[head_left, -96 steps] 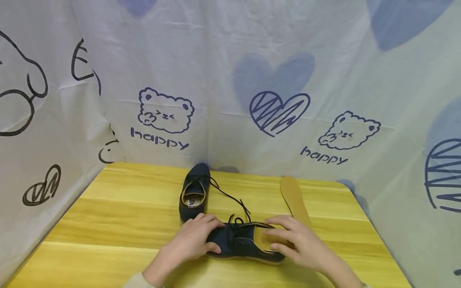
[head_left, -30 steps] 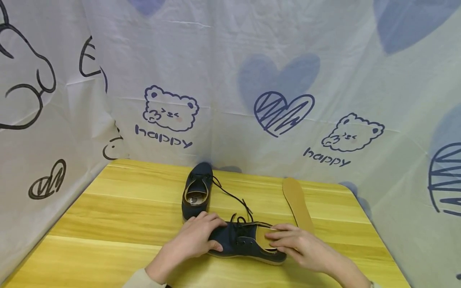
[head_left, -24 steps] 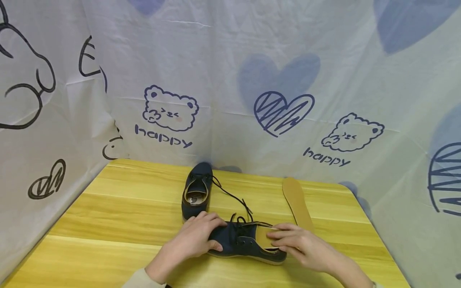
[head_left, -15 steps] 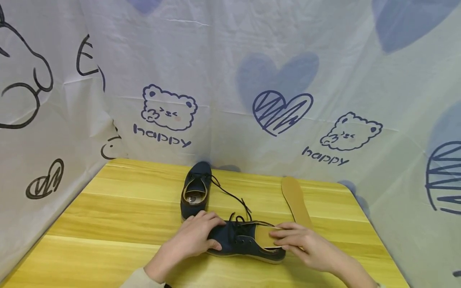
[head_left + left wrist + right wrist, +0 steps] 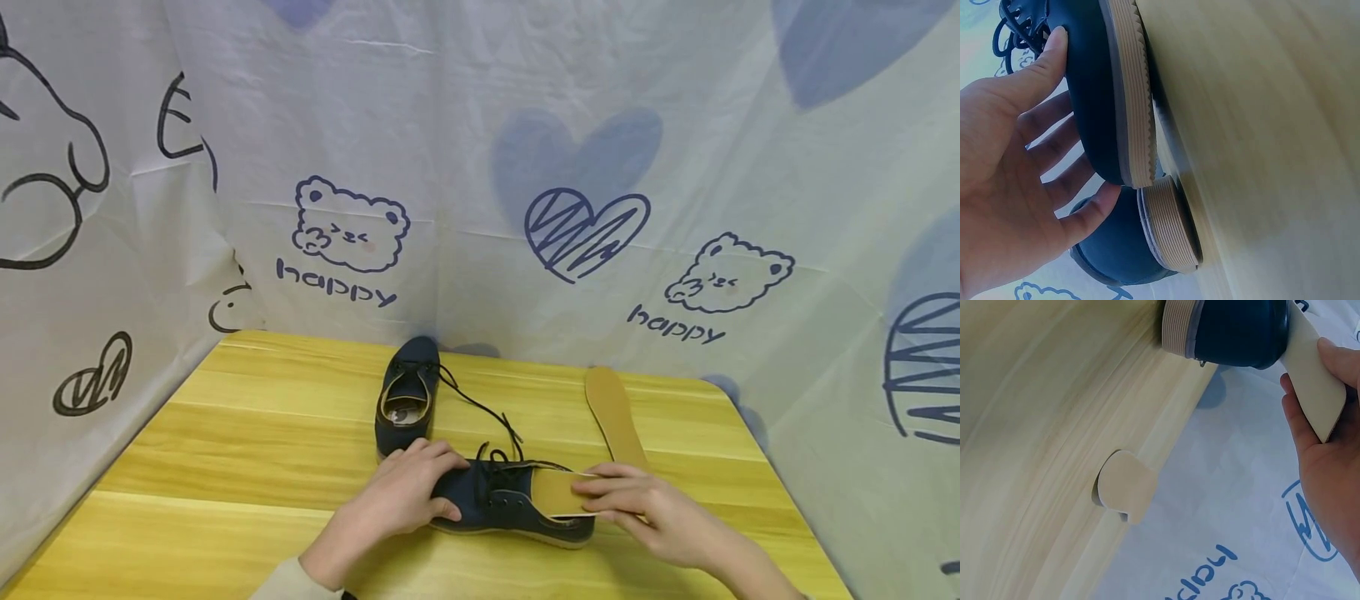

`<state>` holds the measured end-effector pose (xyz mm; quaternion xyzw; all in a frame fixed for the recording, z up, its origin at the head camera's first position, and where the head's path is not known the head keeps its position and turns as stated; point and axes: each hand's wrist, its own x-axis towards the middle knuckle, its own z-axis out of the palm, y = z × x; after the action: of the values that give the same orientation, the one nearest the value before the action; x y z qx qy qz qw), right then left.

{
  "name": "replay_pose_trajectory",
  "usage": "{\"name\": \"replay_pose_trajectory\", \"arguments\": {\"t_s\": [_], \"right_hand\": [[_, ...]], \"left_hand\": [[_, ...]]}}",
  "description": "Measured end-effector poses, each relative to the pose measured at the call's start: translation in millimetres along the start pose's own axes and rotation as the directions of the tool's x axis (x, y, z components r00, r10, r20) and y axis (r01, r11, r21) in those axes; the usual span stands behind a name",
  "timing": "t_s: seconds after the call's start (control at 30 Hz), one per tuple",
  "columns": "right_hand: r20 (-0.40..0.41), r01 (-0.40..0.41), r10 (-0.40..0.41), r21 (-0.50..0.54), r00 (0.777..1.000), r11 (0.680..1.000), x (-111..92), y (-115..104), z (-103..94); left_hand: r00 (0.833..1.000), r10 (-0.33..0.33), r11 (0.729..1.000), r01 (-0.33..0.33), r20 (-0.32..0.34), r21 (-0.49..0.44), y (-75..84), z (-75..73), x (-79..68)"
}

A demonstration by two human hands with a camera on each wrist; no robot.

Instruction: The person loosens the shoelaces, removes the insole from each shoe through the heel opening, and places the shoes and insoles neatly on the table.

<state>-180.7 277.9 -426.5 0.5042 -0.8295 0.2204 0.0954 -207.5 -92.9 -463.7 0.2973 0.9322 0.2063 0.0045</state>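
A dark navy lace-up shoe lies sideways near the front middle of the table, its toe to the left. My left hand grips the toe, thumb on one side and fingers on the other; the left wrist view shows the thumb on the upper. My right hand pinches the heel end of a tan insole. That insole sticks up out of the shoe's opening past the heel, its front part hidden inside. In the right wrist view, the insole sits between thumb and fingers.
Behind my left hand stands a second navy shoe, its toe pointing at the back wall and a black lace trailing right. Another tan insole lies on the table behind my right hand. A printed white cloth hangs behind.
My right hand has moved right and drawn the insole partway out over the shoe's heel. My left hand keeps its grip on the toe. The camera view has shifted slightly.
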Motion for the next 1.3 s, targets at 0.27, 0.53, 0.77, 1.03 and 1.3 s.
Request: {"name": "replay_pose_trajectory", "arguments": {"t_s": [0.27, 0.53, 0.77, 1.03, 1.3], "right_hand": [[-0.005, -0.031, 0.031, 0.016, 1.000, 0.999, -5.9, -2.0, -7.5], [-0.024, -0.026, 0.026, 0.012, 0.999, 1.000, -11.6, -1.2, -12.5], [-0.036, -0.028, 0.028, 0.004, 0.999, 1.000, -17.5, -1.7, -17.7], [-0.040, -0.024, 0.024, 0.021, 0.999, 1.000, -24.4, -0.4, -22.5], [-0.037, -0.049, 0.051, 0.060, 0.998, 0.997, -30.6, -0.3, -28.8]], "left_hand": [[1.000, 0.010, 1.000, -0.010, -0.006, 0.011, -1.8, 0.7, 0.2], [1.000, -0.001, 1.000, 0.001, -0.001, 0.010, -3.2, 1.9, 1.0], [1.000, 0.002, 1.000, -0.002, -0.005, 0.014, -2.2, 1.6, 0.8], [1.000, -0.001, 1.000, 0.001, -0.009, 0.016, -1.5, 1.9, 0.7], [1.000, -0.001, 1.000, 0.001, -0.003, 0.010, -2.3, 2.3, 0.8]]}}
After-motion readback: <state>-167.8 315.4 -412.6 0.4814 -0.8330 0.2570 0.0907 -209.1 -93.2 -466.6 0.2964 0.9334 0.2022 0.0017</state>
